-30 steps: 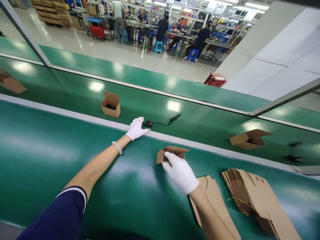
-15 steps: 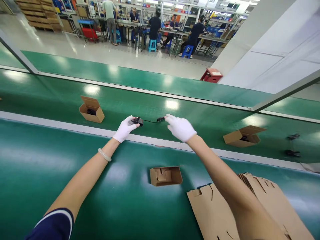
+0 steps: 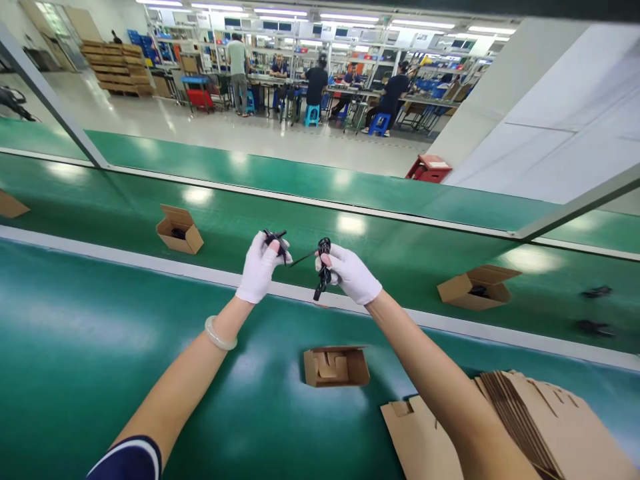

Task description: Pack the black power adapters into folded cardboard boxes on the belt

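Observation:
My left hand [image 3: 260, 267], in a white glove with bare fingertips, is closed around a black power adapter [image 3: 276, 244]. A thin cord runs from it to a bundled black cable [image 3: 324, 267], which my gloved right hand [image 3: 353, 272] pinches. Both hands are raised over the pale rail between the two green surfaces. Below them, an open cardboard box [image 3: 336, 368] lies on the near green surface, a folded flap showing inside it.
Stacked flat cardboard [image 3: 560, 413] lies under my right forearm. On the far green belt stand an open box [image 3: 180, 230] at left and another open box [image 3: 475, 290] at right, both with black cable inside. Dark items [image 3: 595, 327] lie farther right. People work at benches beyond.
My right hand has closed on the cable bundle and lifted it off the belt. My left hand has raised the adapter. The view has tilted up a little.

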